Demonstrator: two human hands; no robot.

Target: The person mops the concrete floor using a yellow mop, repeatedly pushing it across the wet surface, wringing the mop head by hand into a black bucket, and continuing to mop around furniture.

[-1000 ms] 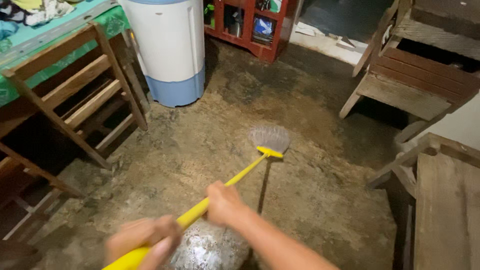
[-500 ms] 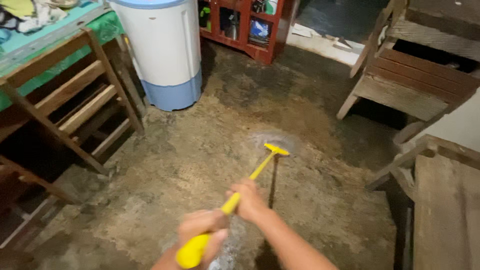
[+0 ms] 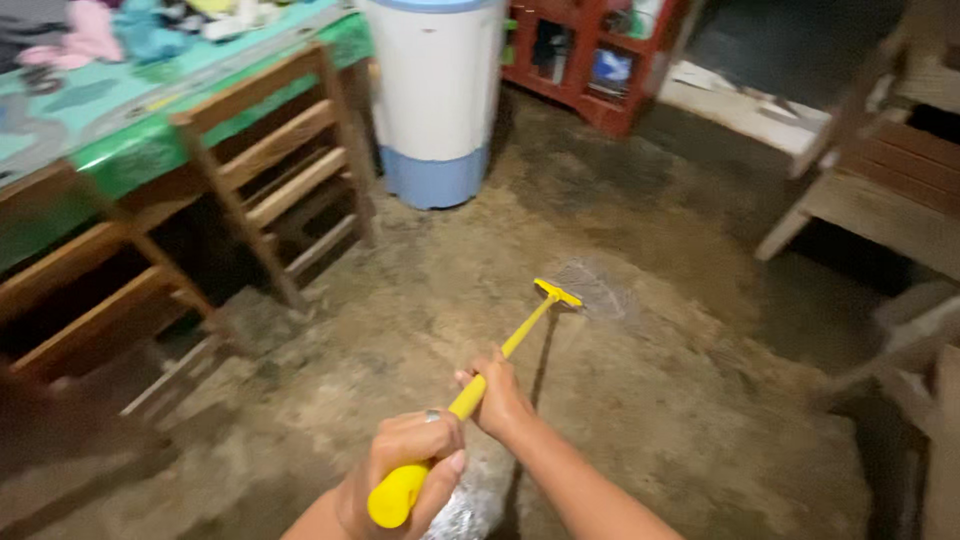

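I hold a yellow broom handle point(image 3: 520, 335) with both hands. My left hand point(image 3: 405, 470) grips the near end of the handle, close to the bottom of the view. My right hand point(image 3: 495, 395) grips it further along. The grey bristles point(image 3: 595, 292) at the yellow head press on the rough brown dirt floor point(image 3: 650, 400), blurred by motion. Something shiny lies on the floor under my hands, mostly hidden.
Wooden chairs point(image 3: 270, 170) stand at a green-covered table point(image 3: 130, 120) on the left. A white and blue drum point(image 3: 435, 95) stands at the back, a red cabinet point(image 3: 590, 60) beside it. Wooden furniture point(image 3: 880, 190) lines the right side.
The broom head has swept across the floor and its bristles now point right. My left hand has come up along the handle's end. The view has shifted left, showing more table.
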